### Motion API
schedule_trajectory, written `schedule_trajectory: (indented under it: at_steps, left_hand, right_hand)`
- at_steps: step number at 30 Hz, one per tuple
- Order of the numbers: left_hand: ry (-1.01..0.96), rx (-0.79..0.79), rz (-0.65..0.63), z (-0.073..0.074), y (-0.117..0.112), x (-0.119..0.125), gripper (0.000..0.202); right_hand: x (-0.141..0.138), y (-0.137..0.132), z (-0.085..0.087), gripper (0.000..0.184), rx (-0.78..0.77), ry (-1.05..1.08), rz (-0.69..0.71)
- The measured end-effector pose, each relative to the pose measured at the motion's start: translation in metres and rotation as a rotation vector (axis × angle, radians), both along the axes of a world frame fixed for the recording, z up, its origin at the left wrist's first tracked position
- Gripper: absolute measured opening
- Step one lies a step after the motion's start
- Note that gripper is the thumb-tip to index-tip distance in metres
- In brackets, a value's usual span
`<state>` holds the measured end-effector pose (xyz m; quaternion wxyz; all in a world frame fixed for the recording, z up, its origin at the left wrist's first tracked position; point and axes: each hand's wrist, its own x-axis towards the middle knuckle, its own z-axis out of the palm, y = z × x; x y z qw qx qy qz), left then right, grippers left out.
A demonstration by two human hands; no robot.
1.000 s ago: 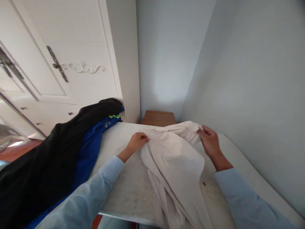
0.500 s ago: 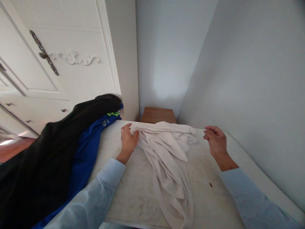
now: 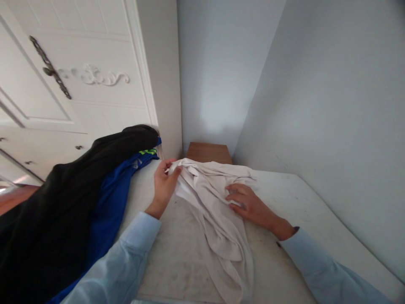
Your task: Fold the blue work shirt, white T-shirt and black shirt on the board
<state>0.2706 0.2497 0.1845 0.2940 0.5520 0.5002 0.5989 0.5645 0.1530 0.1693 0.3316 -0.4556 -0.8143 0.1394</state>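
A crumpled off-white garment lies on a pale, stained mattress, trailing toward the near edge. My left hand pinches the garment's upper left corner between thumb and fingers. My right hand rests on the middle of the cloth, fingers pointing left and curled into the folds. Both arms wear light blue sleeves.
A pile of black and blue clothing covers the mattress's left side. A white wardrobe with ornate handles stands at left. A small wooden table sits beyond the mattress. A grey wall runs along the right.
Both hands let the garment drop onto the mattress. My left hand then took its upper left corner again, and my right hand moved left from beside the cloth onto its middle.
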Motion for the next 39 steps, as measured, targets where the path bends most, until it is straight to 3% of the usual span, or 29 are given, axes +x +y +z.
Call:
schedule_trajectory:
  at_steps: [2, 4, 7, 10, 12, 14, 18, 23, 26, 29, 31, 33, 36, 39]
  left_hand:
    - [-0.157, 0.057, 0.087, 0.008, 0.004, -0.010, 0.041]
    - [-0.289, 0.126, 0.124, 0.014, 0.010, -0.021, 0.040]
    - [-0.419, 0.197, 0.167, 0.018, 0.019, -0.037, 0.037]
    - [-0.547, 0.219, 0.235, 0.017, 0.024, -0.045, 0.037]
    - [-0.607, 0.207, 0.250, 0.016, 0.025, -0.044, 0.041]
    - [-0.593, 0.175, 0.247, 0.012, 0.024, -0.041, 0.044]
    - [-0.355, 0.014, 0.202, 0.004, 0.022, -0.035, 0.042]
    - [0.210, -0.166, 0.182, -0.005, 0.016, -0.035, 0.050]
    - [0.380, -0.228, 0.131, -0.005, 0.012, -0.036, 0.050]
    - [0.316, -0.258, 0.071, 0.000, 0.009, -0.034, 0.042]
    - [0.129, -0.263, -0.030, 0.007, 0.006, -0.031, 0.037]
    - [-0.097, -0.231, -0.100, 0.015, 0.003, -0.030, 0.033]
    - [-0.352, -0.123, -0.010, 0.025, 0.002, -0.032, 0.023]
    - [-0.356, -0.125, 0.062, 0.025, 0.005, -0.039, 0.016]
  right_hand:
    - [0.001, 0.000, 0.005, 0.009, 0.019, 0.093, -0.019]
    - [0.005, 0.001, 0.014, 0.007, 0.015, 0.287, -0.108]
    - [0.018, 0.003, 0.023, 0.009, 0.007, 0.701, -0.379]
    - [0.036, 0.010, 0.027, 0.007, 0.107, 1.031, -0.596]
    - [0.046, 0.013, 0.030, 0.006, 0.155, 1.131, -0.624]
    - [0.052, 0.013, 0.034, 0.008, 0.078, 1.184, -0.576]
    - [0.049, 0.006, 0.046, 0.011, -0.273, 1.106, -0.364]
    - [0.044, 0.002, 0.048, 0.028, -0.305, 0.883, -0.338]
    - [0.041, 0.002, 0.040, 0.042, -0.444, 0.662, -0.267]
    - [0.032, 0.001, 0.032, 0.047, -0.527, 0.423, -0.190]
    - [0.028, -0.001, 0.031, 0.030, -0.557, 0.292, -0.120]
    - [0.031, -0.004, 0.035, 0.026, -0.601, 0.223, -0.043]
    - [0.047, -0.012, 0.044, 0.038, -0.709, 0.257, 0.108]
    - [0.060, -0.014, 0.048, 0.050, -0.798, 0.318, 0.203]
